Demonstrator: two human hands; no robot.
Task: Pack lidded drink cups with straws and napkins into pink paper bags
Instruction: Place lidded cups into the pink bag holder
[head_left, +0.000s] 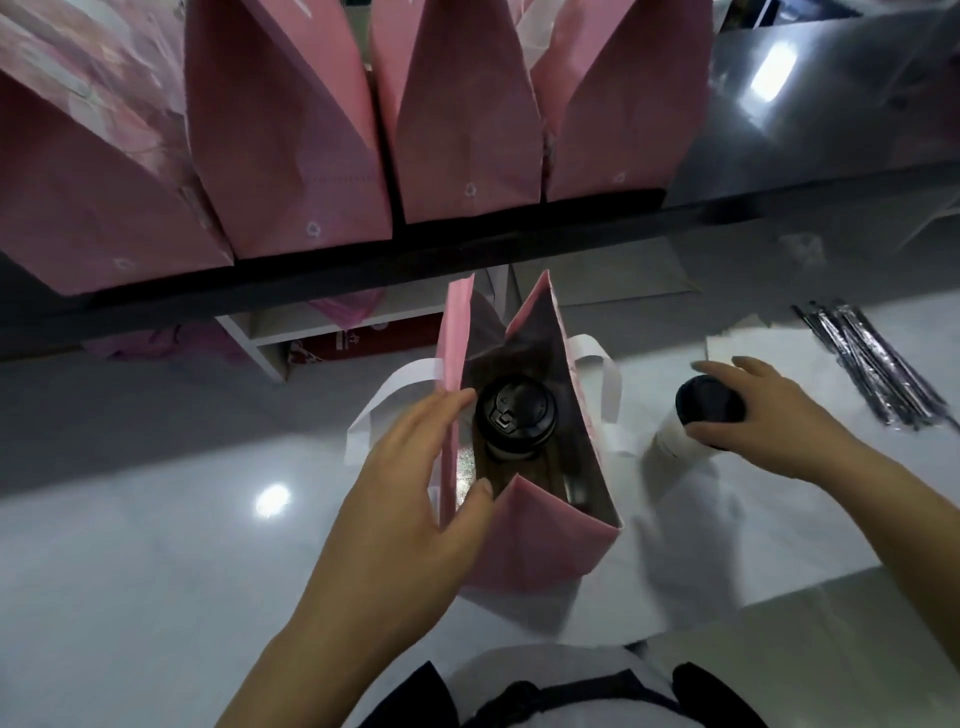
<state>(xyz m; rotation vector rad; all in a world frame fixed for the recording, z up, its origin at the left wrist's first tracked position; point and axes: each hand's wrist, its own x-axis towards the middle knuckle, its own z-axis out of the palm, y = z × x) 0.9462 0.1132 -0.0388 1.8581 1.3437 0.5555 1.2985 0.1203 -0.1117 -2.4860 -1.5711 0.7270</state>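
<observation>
Pink paper sits pinched in my left hand. My thumb is inside and my fingers outside the left wall of the open bag, to hold the mouth wide and the bag upright on the white surface. Its white handles flop outward, clear of the opening. Inside, the first cup stands with its black lid up towards the far end, leaving the near end free, I judge for a second drink. Something thin leans in the near right corner; it is too dim to say whether it is a straw.

My right hand, well apart from the left and to the right of the bag, is clamped over the lid end of the second cup. Holding it from the top suits lowering it straight into the bag. I cannot tell whether its base is on the surface or lifted.

Just beyond lie white napkins and a loose bundle of black-wrapped straws, kept on my reaching side. Farthest off, a row of bags stands side by side on a raised ledge.
</observation>
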